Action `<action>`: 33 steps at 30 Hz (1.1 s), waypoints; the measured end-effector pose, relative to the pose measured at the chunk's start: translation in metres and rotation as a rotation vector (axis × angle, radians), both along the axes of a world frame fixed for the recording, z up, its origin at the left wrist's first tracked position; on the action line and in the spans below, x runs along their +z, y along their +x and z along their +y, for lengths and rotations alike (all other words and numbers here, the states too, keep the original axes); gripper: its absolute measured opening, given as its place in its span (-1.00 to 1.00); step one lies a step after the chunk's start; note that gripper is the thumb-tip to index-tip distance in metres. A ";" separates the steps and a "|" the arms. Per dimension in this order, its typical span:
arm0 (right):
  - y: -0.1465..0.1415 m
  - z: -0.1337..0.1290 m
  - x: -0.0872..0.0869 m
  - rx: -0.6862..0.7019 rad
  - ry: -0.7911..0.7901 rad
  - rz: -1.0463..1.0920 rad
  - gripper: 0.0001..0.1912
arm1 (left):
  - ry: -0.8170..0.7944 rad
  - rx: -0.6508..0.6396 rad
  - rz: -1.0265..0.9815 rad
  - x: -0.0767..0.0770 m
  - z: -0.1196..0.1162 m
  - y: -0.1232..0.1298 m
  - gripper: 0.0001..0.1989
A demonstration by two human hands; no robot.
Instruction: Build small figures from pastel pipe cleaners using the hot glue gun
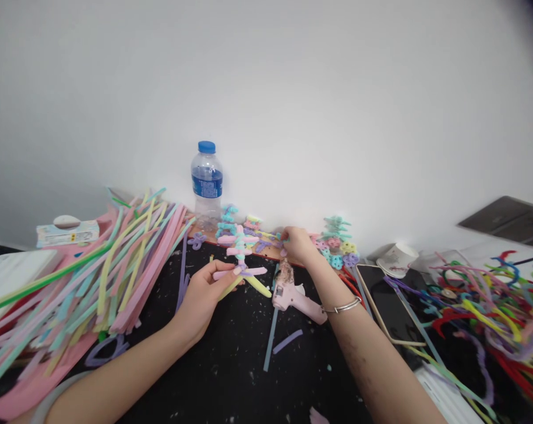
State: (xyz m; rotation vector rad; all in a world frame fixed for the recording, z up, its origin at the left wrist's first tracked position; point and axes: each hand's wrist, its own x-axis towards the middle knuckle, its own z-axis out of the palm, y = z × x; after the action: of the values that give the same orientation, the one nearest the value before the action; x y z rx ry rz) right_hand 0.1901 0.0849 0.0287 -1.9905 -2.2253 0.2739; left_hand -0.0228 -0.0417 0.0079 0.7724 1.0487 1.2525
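My left hand [212,288] pinches a small pipe-cleaner figure [240,248], with a mint twisted middle, pink crosspieces and yellow strips angled out at its lower end. At the back, my right hand [298,242] reaches over a board [270,254] strewn with small pipe-cleaner shapes. Its fingers are bent together and partly hidden, so what they hold cannot be made out. Beneath my right wrist lies a pink glue gun [288,294], its nozzle stained brown and a glue stick [271,341] out of its back end. A short purple strip [287,341] lies beside it.
A large bundle of pastel pipe cleaners [138,259] covers the left side. A plastic bottle [207,182] stands against the wall. To the right are a phone [390,303], a tipped paper cup [397,259] and a tangle of bright pipe cleaners [491,330]. Finished-looking pastel shapes [337,244] sit at the back.
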 end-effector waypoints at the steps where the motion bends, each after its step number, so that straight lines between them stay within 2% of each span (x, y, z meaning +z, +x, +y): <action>1: 0.001 0.000 0.003 -0.015 0.007 0.021 -0.84 | -0.003 0.003 -0.003 0.000 0.000 0.000 -0.74; 4: 0.002 -0.003 0.018 -0.034 0.005 0.099 -0.82 | -0.012 0.012 -0.015 0.000 0.000 0.001 -0.73; 9: -0.006 -0.007 0.031 0.074 -0.137 0.223 -0.78 | -0.018 0.014 -0.003 0.001 0.000 0.001 -0.72; 18: -0.021 0.005 0.016 0.172 -0.209 0.296 -0.67 | -0.013 -0.009 -0.017 -0.001 0.000 0.000 -0.74; 22: -0.015 0.005 0.019 0.162 -0.196 0.332 -0.70 | -0.017 -0.008 -0.011 0.002 0.000 0.000 -0.73; 27: 0.001 0.000 0.023 0.086 -0.164 0.331 -0.75 | -0.025 -0.004 -0.022 0.004 0.000 0.001 -0.72; 33: 0.005 -0.003 0.016 0.099 -0.162 0.279 -0.73 | -0.019 -0.018 -0.020 0.001 0.001 0.001 -0.73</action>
State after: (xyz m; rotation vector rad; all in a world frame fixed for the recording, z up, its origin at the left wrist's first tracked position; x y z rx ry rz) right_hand 0.1954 0.0815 0.0442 -1.7855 -2.1831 0.7177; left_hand -0.0222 -0.0409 0.0084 0.7520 1.0344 1.2304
